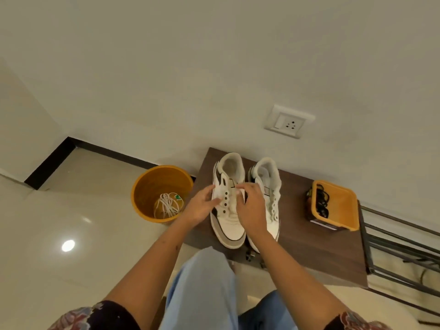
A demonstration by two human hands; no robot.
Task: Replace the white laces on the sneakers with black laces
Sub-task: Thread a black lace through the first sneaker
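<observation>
Orange bucket [145, 198] holds white laces [166, 206] (black laces [321, 201] fill the tray [342, 210]); both hands grip a sneaker [228, 210]

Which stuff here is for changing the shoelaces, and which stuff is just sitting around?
For the job:
- left sneaker, gripped by both the left hand and the right hand
- right sneaker
- black laces in the yellow tray
- white laces in the orange bin

Just lying about:
- wall socket
- metal rack
</observation>
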